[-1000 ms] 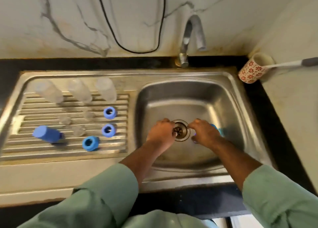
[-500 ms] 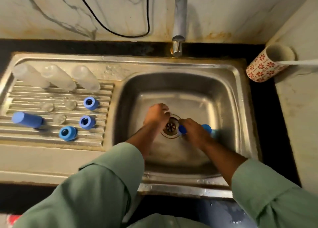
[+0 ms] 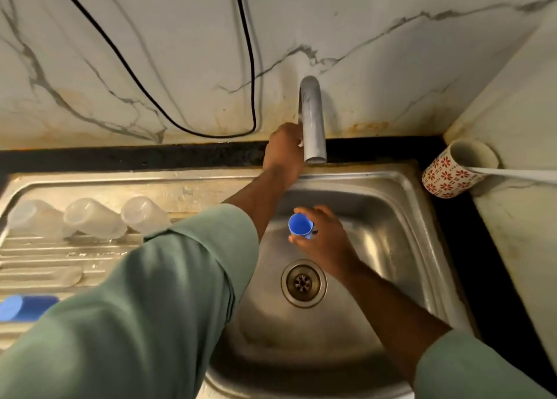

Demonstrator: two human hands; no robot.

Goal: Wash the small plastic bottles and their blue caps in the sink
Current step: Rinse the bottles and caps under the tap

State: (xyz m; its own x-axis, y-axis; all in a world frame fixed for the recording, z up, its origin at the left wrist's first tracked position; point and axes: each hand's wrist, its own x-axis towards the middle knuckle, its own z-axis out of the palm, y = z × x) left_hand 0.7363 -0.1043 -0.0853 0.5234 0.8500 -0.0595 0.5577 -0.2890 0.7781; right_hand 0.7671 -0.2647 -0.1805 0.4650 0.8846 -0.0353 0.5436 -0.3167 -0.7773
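One blue cap (image 3: 300,224) sits in the right hand (image 3: 324,239), above the sink basin (image 3: 391,248) and just behind the drain (image 3: 303,283); its open end faces up and the fingers (image 3: 313,211) curl round it. Three clear plastic bottles (image 3: 90,218) lie side by side on the ribbed draining board (image 3: 36,266) to the left, and one blue bottle (image 3: 18,306) lies at the left edge, partly behind the green sleeve (image 3: 156,293). The left arm stretches forward across the basin, its hand (image 3: 283,151) at the base of the tap (image 3: 313,121), fingers wrapped at something hidden behind it. On the dark worktop (image 3: 494,278) to the right stands a flowered mug (image 3: 452,169).
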